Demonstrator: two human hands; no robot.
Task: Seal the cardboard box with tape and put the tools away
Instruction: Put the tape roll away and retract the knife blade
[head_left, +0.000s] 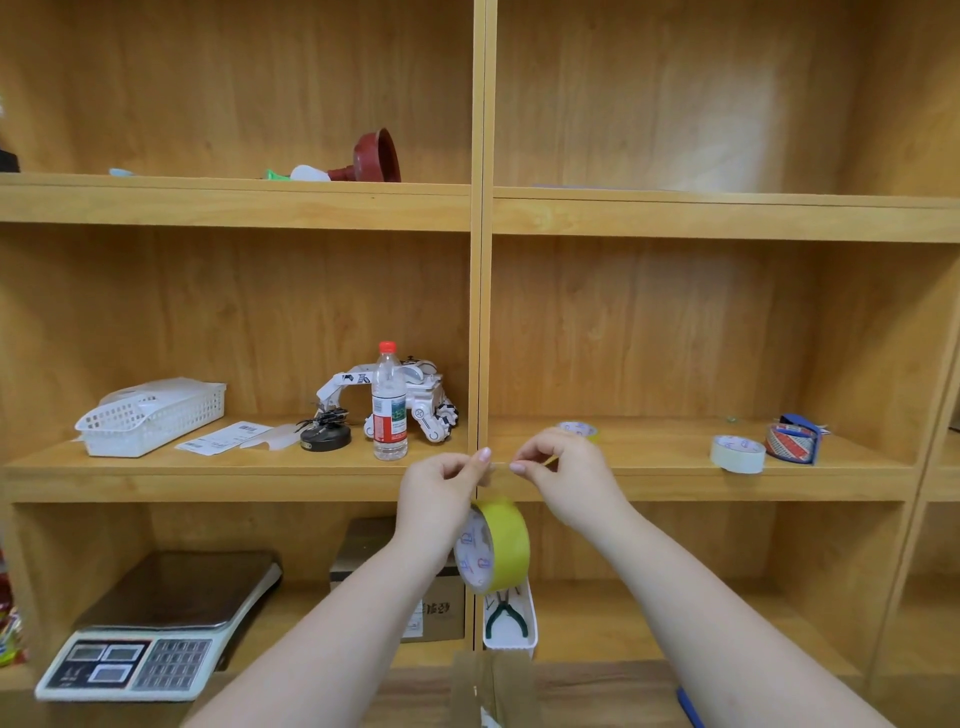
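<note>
My left hand (441, 486) and my right hand (563, 467) are raised in front of the middle shelf, fingertips almost touching. Each pinches a short stretch of clear tape pulled between them. The yellow-edged tape roll (493, 545) hangs just below my left hand, beside the shelf's upright. At the bottom edge of the view, the top of a cardboard box (491, 686) shows between my forearms, mostly cut off. A white tray (524, 642) on the lowest shelf holds green-handled pliers (504, 616).
The middle shelf holds two more tape rolls (737, 453), a water bottle (389, 402), a toy robot, a white basket (150, 415) and paper slips. A scale (156, 629) and another cardboard box (441, 605) sit on the lowest shelf. A blue tool (690, 706) lies at bottom right.
</note>
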